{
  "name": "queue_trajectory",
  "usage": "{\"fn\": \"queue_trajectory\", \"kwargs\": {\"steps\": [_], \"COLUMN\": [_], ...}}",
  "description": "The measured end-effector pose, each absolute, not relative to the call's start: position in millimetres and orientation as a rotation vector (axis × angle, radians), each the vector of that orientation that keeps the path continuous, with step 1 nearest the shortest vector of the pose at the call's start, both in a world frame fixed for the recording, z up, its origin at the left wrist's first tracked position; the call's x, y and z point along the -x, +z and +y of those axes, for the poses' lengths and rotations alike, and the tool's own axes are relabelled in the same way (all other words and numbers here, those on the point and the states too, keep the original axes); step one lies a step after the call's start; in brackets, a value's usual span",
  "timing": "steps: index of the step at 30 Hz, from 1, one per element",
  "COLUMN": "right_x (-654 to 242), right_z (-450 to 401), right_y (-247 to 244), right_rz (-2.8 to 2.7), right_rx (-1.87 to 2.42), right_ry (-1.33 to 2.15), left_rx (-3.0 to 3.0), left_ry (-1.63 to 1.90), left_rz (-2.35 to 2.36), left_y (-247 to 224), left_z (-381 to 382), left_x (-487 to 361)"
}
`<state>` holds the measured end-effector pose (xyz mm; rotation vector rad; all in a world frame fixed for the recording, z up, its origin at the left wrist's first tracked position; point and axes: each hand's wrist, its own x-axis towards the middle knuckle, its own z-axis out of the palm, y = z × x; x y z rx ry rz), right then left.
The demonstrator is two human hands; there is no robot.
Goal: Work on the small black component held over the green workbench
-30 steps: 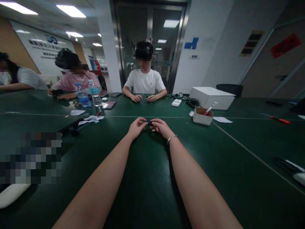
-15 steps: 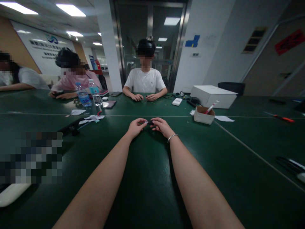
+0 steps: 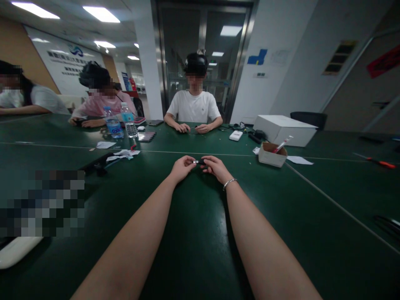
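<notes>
Between my hands, a little above or on the green table (image 3: 193, 233), is a small slim black piece with a shiny silver section (image 3: 196, 161); its exact kind is too small to make out. My left hand (image 3: 183, 168) pinches its silver end between thumb and fingers. On the black end, my right hand (image 3: 216, 168) has its thumb and forefinger closed, the other fingers curled below. A silver bracelet (image 3: 230, 183) circles my right wrist. Fingers hide both ends of the piece.
Across the table sits a person in a white shirt (image 3: 194, 106); two more people sit at the left. Two water bottles (image 3: 128, 123), paper scraps (image 3: 123, 155), a small cardboard box (image 3: 272, 156), a white box (image 3: 286, 129) and a red-handled screwdriver (image 3: 379, 161) lie around.
The view has swung slightly left, so the surroundings appear shifted right. Both hands keep their hold, and more of the silver section shows between them.
</notes>
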<state>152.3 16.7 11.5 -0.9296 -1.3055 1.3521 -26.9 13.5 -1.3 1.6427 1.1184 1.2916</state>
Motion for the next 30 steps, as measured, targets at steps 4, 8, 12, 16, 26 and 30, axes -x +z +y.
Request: {"fn": "queue_trajectory", "kwargs": {"steps": [4, 8, 12, 16, 26, 30], "right_x": [-151.3, -151.8, -153.9, -152.5, -151.8, -153.8], "right_z": [17.1, 18.9, 19.7, 19.6, 21.0, 21.2], "right_y": [10.6, 7.2, 5.3, 6.0, 3.6, 2.3], "right_rz": [-1.324, -1.365, -1.284, -1.342, -1.516, -1.566], "right_rx": [0.92, 0.918, 0.912, 0.952, 0.901, 0.886], "right_ry": [1.351, 1.335, 1.307, 1.269, 1.268, 1.244], "left_rx": [-1.601, -1.591, -1.393, -1.411, -1.605, -1.657], "left_ry": [1.25, 1.233, 1.329, 1.28, 1.167, 1.113], "left_rz": [1.186, 1.231, 1.32, 1.308, 1.282, 1.329], "left_y": [-2.5, -1.6, 1.2, 1.5, 0.7, -0.1], "left_z": [15.5, 17.6, 20.5, 20.9, 12.2, 13.1], "left_x": [26.5, 26.5, 28.9, 29.1, 30.2, 31.9]}}
